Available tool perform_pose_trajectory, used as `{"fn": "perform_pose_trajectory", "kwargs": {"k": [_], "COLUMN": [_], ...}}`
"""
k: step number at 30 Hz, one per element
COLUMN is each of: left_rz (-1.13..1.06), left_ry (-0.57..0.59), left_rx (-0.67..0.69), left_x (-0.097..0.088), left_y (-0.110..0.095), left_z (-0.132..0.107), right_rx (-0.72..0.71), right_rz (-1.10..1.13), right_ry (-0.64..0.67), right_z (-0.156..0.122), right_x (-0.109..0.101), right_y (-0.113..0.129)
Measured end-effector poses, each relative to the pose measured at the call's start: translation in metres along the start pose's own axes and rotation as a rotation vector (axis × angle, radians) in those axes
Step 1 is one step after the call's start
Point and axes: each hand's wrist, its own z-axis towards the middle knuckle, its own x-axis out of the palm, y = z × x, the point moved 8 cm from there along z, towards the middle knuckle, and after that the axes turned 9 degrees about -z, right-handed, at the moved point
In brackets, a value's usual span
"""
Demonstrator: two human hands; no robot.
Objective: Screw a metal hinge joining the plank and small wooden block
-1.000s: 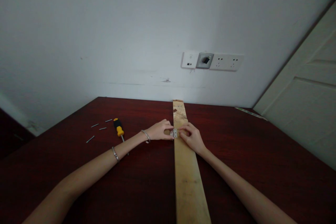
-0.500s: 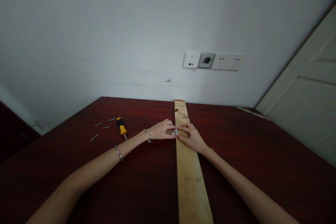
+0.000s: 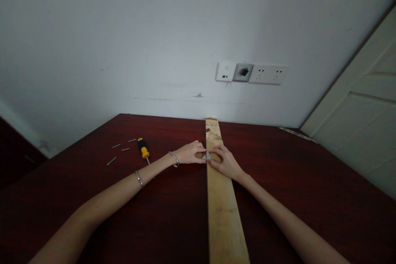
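Observation:
A long pale wooden plank (image 3: 223, 210) lies on the dark red table (image 3: 309, 189), running from the near edge to the wall. A small metal hinge (image 3: 206, 156) sits at the plank's left edge. My left hand (image 3: 189, 153) pinches the hinge from the left, fingers curled together. From the right, my right hand (image 3: 225, 161) rests on the plank with its fingertips closed on the same hinge. Most of the hinge is covered by the fingers.
A screwdriver with a yellow and black handle (image 3: 143, 149) lies left of my left wrist. Several loose screws (image 3: 120, 150) are scattered beyond it. Wall sockets (image 3: 251, 73) sit above the plank's far end. A white door (image 3: 361, 119) stands at the right.
Both hands stay on the hinge; the fingers have closed over it a little more, so less of the metal shows. The view has shifted slightly.

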Motion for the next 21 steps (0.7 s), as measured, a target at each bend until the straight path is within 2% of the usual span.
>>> {"fn": "perform_pose_trajectory", "kwargs": {"k": [12, 21], "left_rz": [0.01, 0.04], "left_ry": [0.026, 0.036], "left_rx": [-0.029, -0.057], "left_x": [-0.0011, -0.0013], "left_y": [0.0058, 0.004], "left_z": [0.0, 0.0001], "right_rx": [-0.017, -0.046], "right_rz": [0.017, 0.02], "right_ry": [-0.005, 0.043], "right_z": [-0.0009, -0.0008], "right_x": [-0.0009, -0.0021], "right_y": [0.0012, 0.0012]}}
